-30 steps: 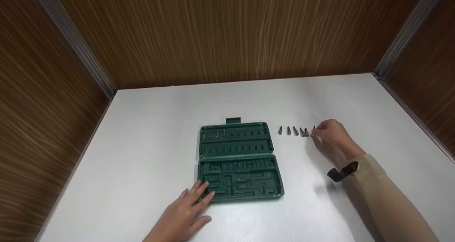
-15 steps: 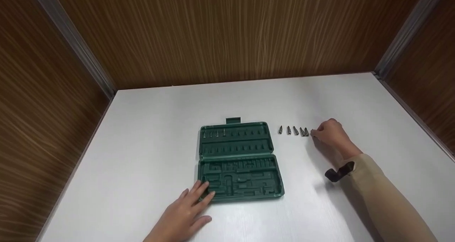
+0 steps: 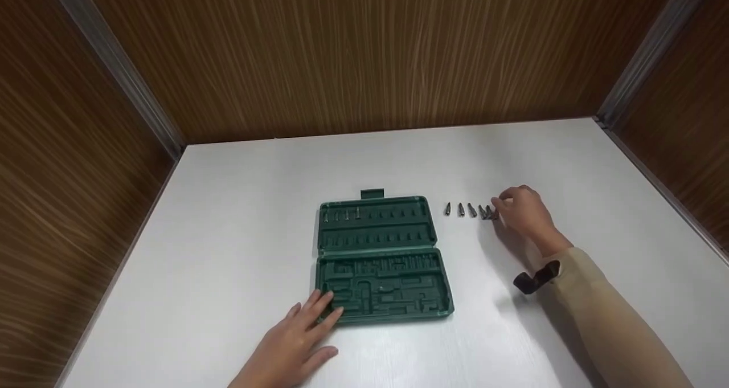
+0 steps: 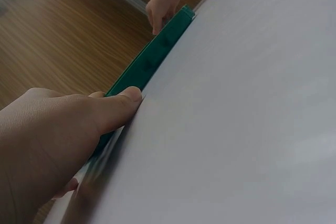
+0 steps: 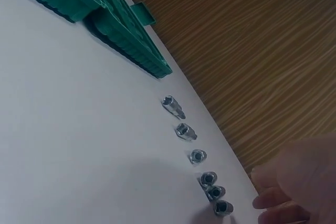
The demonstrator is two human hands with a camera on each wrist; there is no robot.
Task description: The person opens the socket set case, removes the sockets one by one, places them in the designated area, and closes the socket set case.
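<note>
Bits [image 3: 470, 210] lie in a short row on the table [image 3: 228, 205], six visible from the right wrist view [image 5: 197, 156]. Right hand [image 3: 521, 208] sits at the row's far-right end, fingers loosely curled, fingertips [image 5: 262, 202] just beside the last bit [image 5: 221, 208]; contact or hold cannot be told. Left hand [image 3: 296, 339] lies flat, fingers straight, pressing the near-left corner of the open green case [image 3: 379, 257], holding nothing. Case lies left of the bits.
</note>
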